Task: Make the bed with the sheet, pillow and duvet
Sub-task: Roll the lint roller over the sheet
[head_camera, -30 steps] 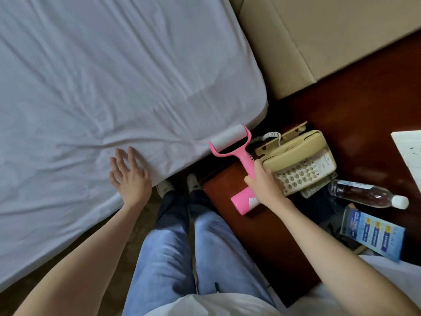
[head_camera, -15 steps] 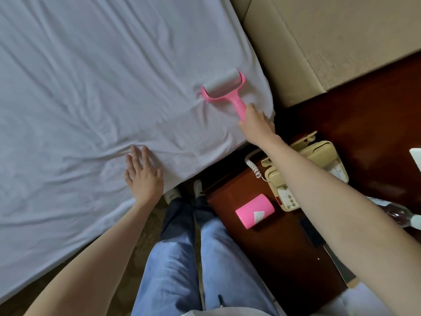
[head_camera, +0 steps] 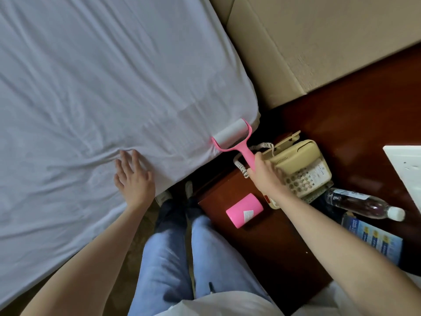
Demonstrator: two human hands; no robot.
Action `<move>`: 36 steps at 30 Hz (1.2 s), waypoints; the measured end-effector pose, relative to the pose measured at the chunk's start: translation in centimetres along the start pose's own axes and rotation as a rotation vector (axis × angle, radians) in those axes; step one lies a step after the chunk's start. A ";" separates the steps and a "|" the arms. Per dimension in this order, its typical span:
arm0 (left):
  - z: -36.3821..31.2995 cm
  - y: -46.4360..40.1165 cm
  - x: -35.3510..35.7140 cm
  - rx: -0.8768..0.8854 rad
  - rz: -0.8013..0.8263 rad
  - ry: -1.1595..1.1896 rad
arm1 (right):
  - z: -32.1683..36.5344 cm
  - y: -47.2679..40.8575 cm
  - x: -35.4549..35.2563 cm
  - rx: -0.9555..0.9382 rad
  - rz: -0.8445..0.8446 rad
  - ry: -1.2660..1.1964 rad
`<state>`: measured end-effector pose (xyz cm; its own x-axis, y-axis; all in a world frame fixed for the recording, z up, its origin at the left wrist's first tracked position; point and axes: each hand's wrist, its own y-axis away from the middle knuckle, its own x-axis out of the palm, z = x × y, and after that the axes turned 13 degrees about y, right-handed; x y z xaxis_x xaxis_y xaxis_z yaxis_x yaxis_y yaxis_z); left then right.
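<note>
The sheet (head_camera: 102, 83) is spread over the mattress and wrinkled, with creases gathered near the near edge. The left hand (head_camera: 134, 181) is laid flat on it, fingers straight and slightly spread, nothing grasped. The handle of a pink lint roller (head_camera: 230, 137) is gripped by the right hand (head_camera: 264, 172), fingers curled round it, and the roller head is set on the sheet right at the corner of the bed. No pillow or duvet can be seen.

Several slips are judged possible from here. With the roller so close to the corner, it could be run off the edge, and the sheet could be dragged loose there if the sticky drum catches the cloth. If the sheet is not held taut by the flat hand, the creases could be rolled in rather than smoothed. The right wrist is held just above the telephone (head_camera: 300, 165) and its coiled cord (head_camera: 241, 165) on the bedside table (head_camera: 262, 247); on a backward stroke the cord could be snagged or the receiver knocked. The pink cap (head_camera: 245, 210) and the bottle (head_camera: 364, 204) could also be struck by the forearm
</note>
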<state>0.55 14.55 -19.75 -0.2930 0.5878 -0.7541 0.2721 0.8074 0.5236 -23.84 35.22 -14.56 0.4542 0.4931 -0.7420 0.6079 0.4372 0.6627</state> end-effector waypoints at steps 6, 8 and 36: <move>-1.1 -2.2 -1.6 0.098 -0.036 -0.003 | 4.1 -4.1 -5.7 -0.029 -0.054 -0.018; -1.6 -3.4 -2.7 0.085 -0.063 0.004 | 6.7 -6.2 -8.2 -0.058 -0.069 -0.048; -0.2 -17.4 -13.3 0.228 0.142 -0.131 | 17.9 -15.1 -17.9 -0.020 -0.073 -0.006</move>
<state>-0.48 -7.29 -18.76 -0.1208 0.6702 -0.7323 0.5052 0.6765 0.5357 -29.49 6.35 -13.10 0.4129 0.4545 -0.7892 0.6268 0.4869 0.6083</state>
